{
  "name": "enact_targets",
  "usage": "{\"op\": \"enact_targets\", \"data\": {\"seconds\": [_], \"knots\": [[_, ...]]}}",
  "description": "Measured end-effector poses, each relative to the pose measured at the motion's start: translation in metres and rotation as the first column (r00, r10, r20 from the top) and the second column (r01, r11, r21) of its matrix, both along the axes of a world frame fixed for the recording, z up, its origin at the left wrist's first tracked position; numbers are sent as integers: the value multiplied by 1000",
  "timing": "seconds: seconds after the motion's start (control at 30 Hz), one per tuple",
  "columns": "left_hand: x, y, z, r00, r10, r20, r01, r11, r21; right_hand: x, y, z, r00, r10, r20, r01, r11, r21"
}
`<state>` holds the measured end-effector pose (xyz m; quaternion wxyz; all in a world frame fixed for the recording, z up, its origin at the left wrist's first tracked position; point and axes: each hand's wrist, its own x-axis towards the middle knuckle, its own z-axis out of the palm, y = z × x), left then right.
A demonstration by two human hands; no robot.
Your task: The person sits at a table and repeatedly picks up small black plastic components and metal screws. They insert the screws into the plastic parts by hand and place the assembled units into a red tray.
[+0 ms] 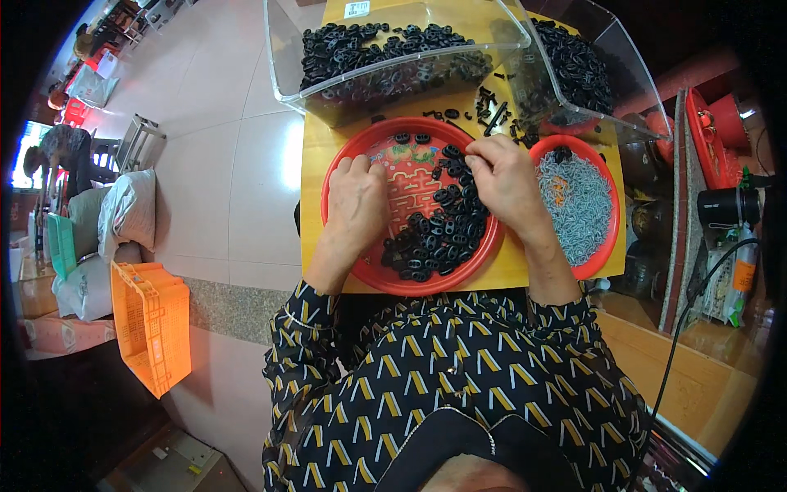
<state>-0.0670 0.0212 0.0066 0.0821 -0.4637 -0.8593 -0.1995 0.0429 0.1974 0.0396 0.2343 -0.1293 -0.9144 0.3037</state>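
My left hand [358, 195] is curled closed over the left side of a round red tray [392, 125]; whatever its fingers hold is hidden. At the tray's upper right rim my right hand [507, 182] pinches thumb and fingers together. Any piece in that pinch is too small to make out. Small black oval plastic parts with holes [434, 242] are heaped along the tray's right and lower side, and a couple more lie near its far rim. Right of the tray, small silver screws [578, 217] fill a red dish [592, 269], with a few orange bits among them.
Two clear plastic bins [393, 78] [623, 90] of black parts stand at the table's far side. Loose black pieces [489, 111] lie between them on the yellow tabletop [316, 164]. An orange crate [152, 324] is on the floor at left; a black cable [684, 320] hangs at right.
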Motion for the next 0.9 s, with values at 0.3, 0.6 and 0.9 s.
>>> {"op": "enact_targets", "data": {"seconds": [0.3,0.6,0.9], "knots": [[1,7,-5,999,-23,-24,19,992,-128,-15,-4,-16,989,62,132,-96,960,263],[17,-16,-6,962,-57,267,3,980,197,-25,-21,-24,972,134,195,-200,905,376],[44,-23,13,388,-391,834,-408,739,536,-3,-45,-8,959,283,-14,-283,959,33]]}}
